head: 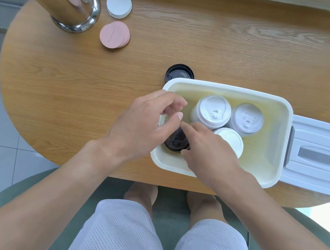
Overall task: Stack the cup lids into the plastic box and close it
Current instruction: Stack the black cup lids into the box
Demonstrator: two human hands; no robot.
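The cream plastic box [264, 173] stands open on the right half of the table. Three stacks of white cup lids [211, 110] [247, 118] [231, 138] stand inside it. In its near-left corner is a stack of black lids [175, 140]. My right hand [207, 151] pinches that black stack, index finger across its top and thumb at its near edge. Over the box's left rim my left hand [147, 122] hovers, fingers loosely curled and holding nothing. One black lid [179, 72] lies on the table just behind the box. The box's white cover [321, 158] lies flat to the right.
A tall shiny metal cylinder [71, 2] stands at the far left of the oval wooden table [78, 93]. Beside it are a stack of white discs [118, 4] and a stack of pink discs [114, 34]. My knees and a green seat are below the table edge.
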